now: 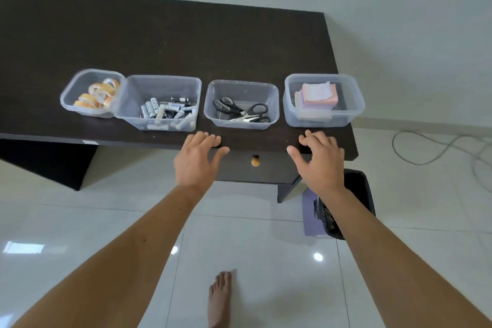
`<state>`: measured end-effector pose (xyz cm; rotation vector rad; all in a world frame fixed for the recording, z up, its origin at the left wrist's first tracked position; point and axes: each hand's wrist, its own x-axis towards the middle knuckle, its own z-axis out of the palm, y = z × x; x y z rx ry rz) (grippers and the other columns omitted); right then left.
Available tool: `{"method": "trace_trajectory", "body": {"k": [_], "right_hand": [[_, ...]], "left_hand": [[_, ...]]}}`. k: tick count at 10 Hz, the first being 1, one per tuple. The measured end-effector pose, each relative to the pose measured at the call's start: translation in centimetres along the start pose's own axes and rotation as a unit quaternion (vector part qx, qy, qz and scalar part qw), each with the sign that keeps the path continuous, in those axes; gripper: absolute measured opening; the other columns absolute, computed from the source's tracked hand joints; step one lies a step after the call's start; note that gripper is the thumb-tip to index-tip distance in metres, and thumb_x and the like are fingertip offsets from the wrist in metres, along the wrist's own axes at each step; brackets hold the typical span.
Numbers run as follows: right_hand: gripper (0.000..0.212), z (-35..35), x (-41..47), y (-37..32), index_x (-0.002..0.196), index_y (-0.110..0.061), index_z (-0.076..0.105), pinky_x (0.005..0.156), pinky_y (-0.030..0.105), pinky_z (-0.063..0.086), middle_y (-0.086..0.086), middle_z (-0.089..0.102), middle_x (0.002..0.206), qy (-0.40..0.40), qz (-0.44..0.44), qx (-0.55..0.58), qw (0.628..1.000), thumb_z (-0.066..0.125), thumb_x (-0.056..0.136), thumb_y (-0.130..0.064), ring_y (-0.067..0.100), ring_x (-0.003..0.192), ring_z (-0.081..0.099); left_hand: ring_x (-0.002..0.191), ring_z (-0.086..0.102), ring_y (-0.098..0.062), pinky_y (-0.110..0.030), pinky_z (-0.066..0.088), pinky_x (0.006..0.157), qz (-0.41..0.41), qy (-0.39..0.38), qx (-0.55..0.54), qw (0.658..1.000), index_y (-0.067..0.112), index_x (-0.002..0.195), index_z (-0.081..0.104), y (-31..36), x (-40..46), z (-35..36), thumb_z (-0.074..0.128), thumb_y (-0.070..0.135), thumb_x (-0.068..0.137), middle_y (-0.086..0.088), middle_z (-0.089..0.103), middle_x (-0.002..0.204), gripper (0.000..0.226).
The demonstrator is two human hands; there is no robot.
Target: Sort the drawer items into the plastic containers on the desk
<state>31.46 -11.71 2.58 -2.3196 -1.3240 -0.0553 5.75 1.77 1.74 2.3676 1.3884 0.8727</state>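
Observation:
Several clear plastic containers stand in a row near the front edge of the dark desk (pixel 186 34). The leftmost container (pixel 69 93) holds tape rolls (pixel 98 93). The one beside it (pixel 159 80) holds batteries (pixel 167 112). The third (pixel 241 84) holds two scissors (pixel 242 112). The rightmost (pixel 356 104) holds sticky note pads (pixel 318 94). The drawer (pixel 266 170) below the desk edge is closed, its round wooden knob (pixel 255 161) showing. My left hand (pixel 198 160) and right hand (pixel 319 157) rest with relaxed fingers on the desk's front edge, either side of the knob, holding nothing.
A black bin (pixel 359 194) with a purple item (pixel 311 213) beside it stands on the white tiled floor under the desk's right end. A grey cable (pixel 436 146) lies on the floor at right. A bare foot (pixel 219 298) shows at the bottom.

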Motion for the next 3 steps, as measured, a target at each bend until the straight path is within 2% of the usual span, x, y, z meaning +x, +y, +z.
{"method": "trace_trajectory", "body": {"k": [2, 3], "right_hand": [[0.036, -1.4, 0.7, -1.3, 0.117, -0.019, 0.075, 0.082, 0.044, 0.052, -0.003, 0.066, 0.123, -0.058, -0.001, -0.055, 0.997, 0.068, 0.098, -0.049, 0.027, 0.108, 0.059], [0.027, -1.1, -0.8, -1.8, 0.105, -0.024, 0.076, 0.073, 0.037, 0.053, -0.006, 0.064, 0.109, -0.058, -0.001, -0.055, 0.997, 0.073, 0.094, -0.048, 0.023, 0.097, 0.060]], "left_hand": [[0.099, 0.057, -0.017, -0.033, 0.054, 0.054, 0.009, -0.074, 0.011, 0.997, 0.021, 0.111, 0.074, 0.6, 1.0, -1.1, 0.077, 0.027, 0.093, 0.012, 0.063, 0.104, 0.019], [0.104, 0.050, -0.010, -0.027, 0.059, 0.058, 0.048, -0.085, -0.003, 0.995, 0.022, 0.113, 0.074, 0.3, -0.5, -1.5, 0.087, 0.026, 0.080, 0.011, 0.065, 0.111, 0.036]]}}
